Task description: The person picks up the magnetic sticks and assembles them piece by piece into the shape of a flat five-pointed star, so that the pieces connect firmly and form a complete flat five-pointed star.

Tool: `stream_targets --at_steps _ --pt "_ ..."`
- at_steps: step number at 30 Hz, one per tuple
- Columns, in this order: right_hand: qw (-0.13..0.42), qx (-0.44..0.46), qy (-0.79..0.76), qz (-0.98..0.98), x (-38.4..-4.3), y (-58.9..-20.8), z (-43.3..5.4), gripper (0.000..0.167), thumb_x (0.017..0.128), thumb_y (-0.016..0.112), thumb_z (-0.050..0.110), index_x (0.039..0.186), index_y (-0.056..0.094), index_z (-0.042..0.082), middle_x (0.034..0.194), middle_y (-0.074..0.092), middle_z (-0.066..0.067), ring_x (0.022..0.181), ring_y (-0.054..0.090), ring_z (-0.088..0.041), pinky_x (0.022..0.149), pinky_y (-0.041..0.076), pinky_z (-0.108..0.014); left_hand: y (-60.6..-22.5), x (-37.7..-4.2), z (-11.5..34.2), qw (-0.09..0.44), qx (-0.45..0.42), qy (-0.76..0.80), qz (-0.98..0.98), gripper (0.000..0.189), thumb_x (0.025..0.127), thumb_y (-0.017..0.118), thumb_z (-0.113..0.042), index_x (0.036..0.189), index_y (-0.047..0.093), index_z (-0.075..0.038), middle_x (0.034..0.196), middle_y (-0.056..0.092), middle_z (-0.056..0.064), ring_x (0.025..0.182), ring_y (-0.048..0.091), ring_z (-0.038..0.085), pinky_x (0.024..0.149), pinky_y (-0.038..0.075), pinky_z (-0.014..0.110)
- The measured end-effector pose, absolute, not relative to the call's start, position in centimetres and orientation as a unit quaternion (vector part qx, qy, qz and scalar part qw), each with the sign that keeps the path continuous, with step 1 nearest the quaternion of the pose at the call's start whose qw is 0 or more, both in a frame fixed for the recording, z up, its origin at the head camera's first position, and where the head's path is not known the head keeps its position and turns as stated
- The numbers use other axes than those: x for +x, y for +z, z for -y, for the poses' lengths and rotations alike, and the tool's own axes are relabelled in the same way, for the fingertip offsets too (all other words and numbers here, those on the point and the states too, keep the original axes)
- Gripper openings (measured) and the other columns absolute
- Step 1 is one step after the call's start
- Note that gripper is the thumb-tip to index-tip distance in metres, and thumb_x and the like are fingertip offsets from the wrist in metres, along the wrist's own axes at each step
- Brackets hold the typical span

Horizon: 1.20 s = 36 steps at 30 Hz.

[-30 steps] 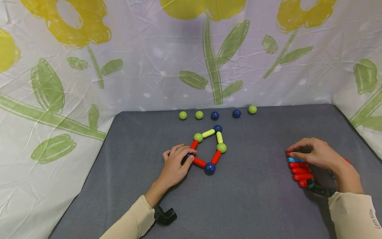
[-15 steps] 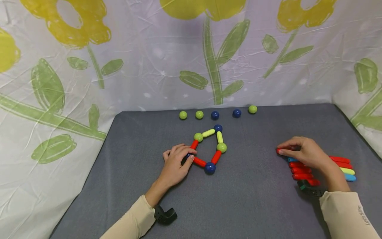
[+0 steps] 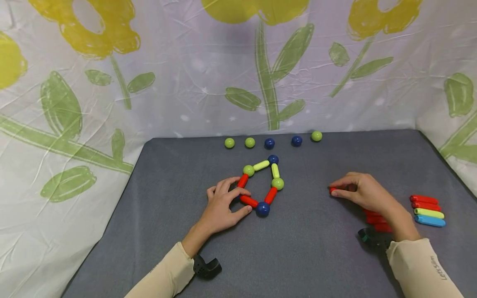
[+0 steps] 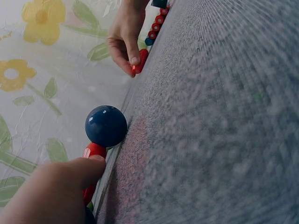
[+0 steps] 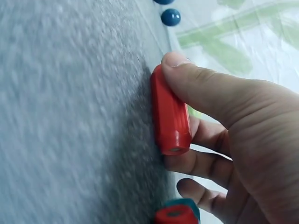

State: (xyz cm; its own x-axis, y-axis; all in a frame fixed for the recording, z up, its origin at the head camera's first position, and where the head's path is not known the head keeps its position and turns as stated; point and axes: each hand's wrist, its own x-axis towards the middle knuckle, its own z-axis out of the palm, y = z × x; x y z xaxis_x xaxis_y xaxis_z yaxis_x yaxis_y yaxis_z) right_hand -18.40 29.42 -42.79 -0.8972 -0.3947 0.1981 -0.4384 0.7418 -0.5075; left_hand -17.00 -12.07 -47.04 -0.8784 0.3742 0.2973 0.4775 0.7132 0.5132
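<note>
My right hand [image 3: 359,190] pinches a red magnetic rod [image 5: 170,114] between thumb and fingers, low over the grey table. In the right wrist view, the thumb lies along one end of this rod. My left hand [image 3: 223,207] rests at the left corner of a five-sided frame of rods and balls. Its fingers are spread, with thumb and index finger on either side of a red rod [image 3: 249,201], partly covering a blue ball. That rod leads to a blue ball [image 3: 263,209] at the frame's near corner. Light green rods [image 3: 261,165] join at the far blue ball [image 3: 273,159].
Behind the frame lies a row of green balls [image 3: 229,142] and blue balls [image 3: 269,143]. Red rods [image 3: 380,221] lie partly hidden under the right forearm. Farther right are red rods [image 3: 426,205], a light green rod [image 3: 429,213] and a blue rod [image 3: 430,220].
My right hand has drawn the red rod leftward, away from the stack of rods. My left thumb and index finger have spread and shifted from the blue ball toward the neighbouring red rod.
</note>
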Motion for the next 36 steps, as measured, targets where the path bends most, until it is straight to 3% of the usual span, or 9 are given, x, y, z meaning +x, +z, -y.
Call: stream_targets --at_steps 13,18,22,26,36 --pt "0.064 0.27 0.367 0.888 -18.5 -44.6 -26.0 0.021 0.085 0.082 0.015 0.106 0.081 0.016 0.082 0.066 0.011 0.062 0.047 -0.003 0.055 0.041 -0.022 -47.3 -17.0 12.0 0.084 -0.226 -0.286 0.927 0.026 0.089 0.075 -0.046 0.111 0.071 -0.033 0.153 0.048 0.006 0.144 0.039 0.03 0.104 0.021 0.056" --pt "0.008 0.242 0.358 0.902 -18.4 -44.2 -26.6 0.034 0.083 0.085 0.022 0.115 0.076 0.015 0.088 0.064 0.005 0.069 0.05 -0.006 0.062 0.043 -0.023 -47.3 -17.0 12.0 0.086 -0.226 -0.285 0.927 0.026 0.089 0.075 -0.046 0.111 0.071 -0.034 0.153 0.048 0.007 0.144 0.039 0.03 0.103 0.022 0.055" --pt "-0.023 0.229 0.33 0.915 -18.4 -43.8 -26.9 0.027 0.084 0.085 0.024 0.107 0.072 0.017 0.088 0.061 0.004 0.073 0.05 -0.007 0.065 0.042 -0.023 -47.2 -17.0 12.0 0.09 -0.227 -0.288 0.926 0.024 0.088 0.076 -0.045 0.109 0.071 -0.033 0.154 0.047 0.008 0.145 0.037 0.031 0.103 0.022 0.055" --pt "-0.007 0.24 0.325 0.915 -18.5 -44.1 -26.6 0.019 0.084 0.085 0.02 0.097 0.072 0.021 0.083 0.059 0.007 0.071 0.049 -0.007 0.064 0.042 -0.024 -47.2 -17.1 12.1 0.094 -0.23 -0.293 0.923 0.024 0.088 0.078 -0.044 0.108 0.072 -0.033 0.154 0.047 0.009 0.147 0.033 0.035 0.103 0.022 0.056" --pt "0.035 0.301 0.345 0.888 -18.1 -45.1 -23.6 0.024 0.079 0.088 0.016 0.097 0.075 0.024 0.078 0.059 0.013 0.068 0.047 -0.005 0.062 0.04 -0.022 -47.3 -17.1 12.1 0.1 -0.243 -0.307 0.915 0.023 0.085 0.081 -0.044 0.103 0.073 -0.032 0.154 0.048 0.009 0.148 0.031 0.037 0.102 0.022 0.056"
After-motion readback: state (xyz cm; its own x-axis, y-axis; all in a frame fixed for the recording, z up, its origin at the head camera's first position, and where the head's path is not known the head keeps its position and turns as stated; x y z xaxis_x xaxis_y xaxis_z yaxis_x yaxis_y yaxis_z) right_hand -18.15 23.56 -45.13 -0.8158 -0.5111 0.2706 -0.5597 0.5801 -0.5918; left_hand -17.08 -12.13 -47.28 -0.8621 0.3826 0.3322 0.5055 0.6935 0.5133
